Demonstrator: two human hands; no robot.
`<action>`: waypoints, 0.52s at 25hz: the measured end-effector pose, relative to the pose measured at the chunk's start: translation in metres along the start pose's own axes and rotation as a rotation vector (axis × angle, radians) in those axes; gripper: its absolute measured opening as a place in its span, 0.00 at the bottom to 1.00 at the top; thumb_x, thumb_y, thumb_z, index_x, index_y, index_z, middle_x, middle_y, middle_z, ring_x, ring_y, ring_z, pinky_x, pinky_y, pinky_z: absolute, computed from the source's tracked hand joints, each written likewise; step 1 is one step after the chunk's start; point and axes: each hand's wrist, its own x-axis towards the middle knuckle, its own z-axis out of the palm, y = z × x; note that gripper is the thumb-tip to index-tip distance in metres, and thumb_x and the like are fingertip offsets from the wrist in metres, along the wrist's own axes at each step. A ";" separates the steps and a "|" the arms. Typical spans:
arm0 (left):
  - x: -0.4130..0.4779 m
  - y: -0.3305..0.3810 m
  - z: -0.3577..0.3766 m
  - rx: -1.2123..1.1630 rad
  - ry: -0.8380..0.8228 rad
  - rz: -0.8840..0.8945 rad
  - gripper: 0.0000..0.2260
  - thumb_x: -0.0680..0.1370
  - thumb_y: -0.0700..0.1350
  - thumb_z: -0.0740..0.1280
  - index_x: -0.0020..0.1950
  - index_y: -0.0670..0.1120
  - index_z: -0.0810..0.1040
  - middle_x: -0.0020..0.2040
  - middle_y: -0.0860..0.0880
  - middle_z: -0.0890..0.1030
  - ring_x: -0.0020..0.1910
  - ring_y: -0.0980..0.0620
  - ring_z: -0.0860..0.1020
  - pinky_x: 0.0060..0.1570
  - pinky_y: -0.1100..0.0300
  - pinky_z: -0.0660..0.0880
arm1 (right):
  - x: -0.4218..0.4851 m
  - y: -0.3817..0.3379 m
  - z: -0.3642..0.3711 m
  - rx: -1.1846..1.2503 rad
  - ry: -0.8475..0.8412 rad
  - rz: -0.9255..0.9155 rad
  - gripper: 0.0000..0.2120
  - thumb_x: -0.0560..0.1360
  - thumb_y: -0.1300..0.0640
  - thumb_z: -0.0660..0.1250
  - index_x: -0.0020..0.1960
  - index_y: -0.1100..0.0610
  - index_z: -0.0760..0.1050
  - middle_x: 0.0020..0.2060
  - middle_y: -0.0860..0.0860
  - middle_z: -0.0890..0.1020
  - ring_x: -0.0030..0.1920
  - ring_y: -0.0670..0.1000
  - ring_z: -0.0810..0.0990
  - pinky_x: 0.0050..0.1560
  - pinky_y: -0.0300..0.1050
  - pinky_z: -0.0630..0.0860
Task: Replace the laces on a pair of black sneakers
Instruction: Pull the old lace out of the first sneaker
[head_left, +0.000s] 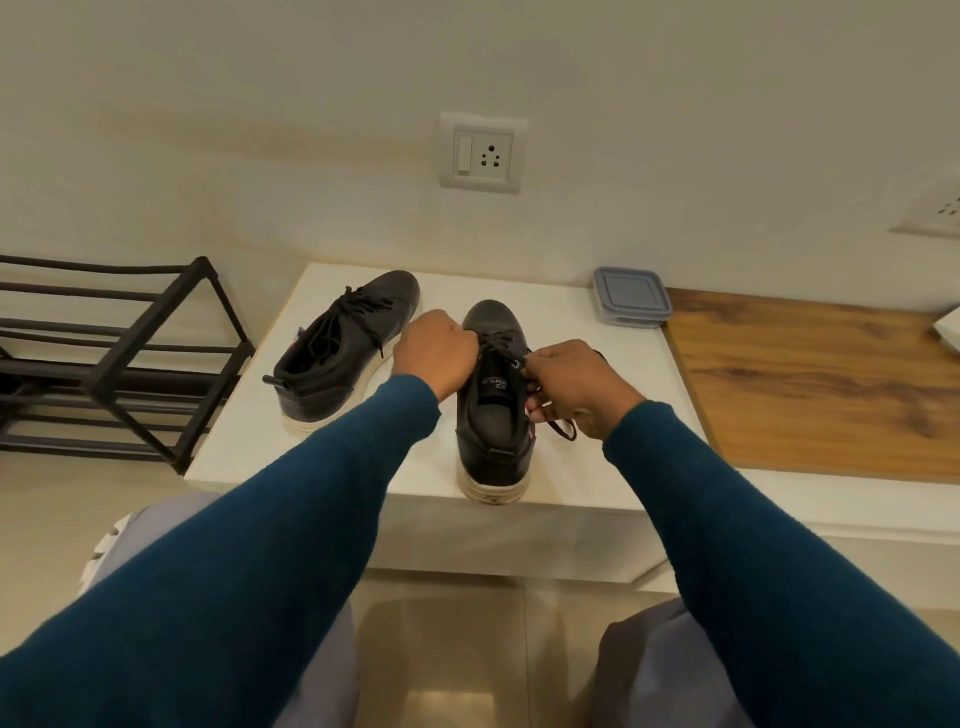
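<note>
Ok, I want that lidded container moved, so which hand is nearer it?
Right. The right hand pinches lace in front-left of the container; the left hand holds lace on the sneaker's other side, farther left.

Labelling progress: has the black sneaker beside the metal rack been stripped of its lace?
No, the black white-soled sneaker near the black metal rack has a dark lace threaded across its eyelets.

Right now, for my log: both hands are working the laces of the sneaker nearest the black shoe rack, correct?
No: the head view shows the left hand and right hand on the laces of the sneaker nearer the lidded plastic container.
</note>
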 end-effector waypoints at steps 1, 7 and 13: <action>0.002 -0.001 -0.002 -0.160 -0.056 -0.062 0.04 0.78 0.42 0.62 0.47 0.43 0.75 0.47 0.42 0.82 0.45 0.41 0.81 0.48 0.43 0.81 | 0.000 0.000 -0.002 0.014 -0.010 0.006 0.10 0.80 0.65 0.59 0.50 0.65 0.80 0.39 0.61 0.78 0.30 0.52 0.76 0.33 0.45 0.80; -0.011 0.003 -0.007 0.456 -0.092 0.539 0.11 0.79 0.50 0.66 0.61 0.52 0.78 0.58 0.52 0.76 0.56 0.50 0.75 0.55 0.52 0.75 | 0.003 0.000 -0.009 0.027 -0.085 0.001 0.09 0.81 0.65 0.61 0.52 0.62 0.80 0.36 0.57 0.78 0.30 0.50 0.78 0.35 0.45 0.82; -0.005 0.015 -0.007 -0.363 0.229 0.097 0.04 0.82 0.42 0.61 0.50 0.47 0.75 0.49 0.51 0.77 0.47 0.54 0.76 0.48 0.59 0.74 | 0.003 -0.003 -0.009 0.000 -0.090 0.010 0.10 0.81 0.67 0.60 0.53 0.62 0.80 0.37 0.58 0.78 0.30 0.50 0.78 0.37 0.48 0.83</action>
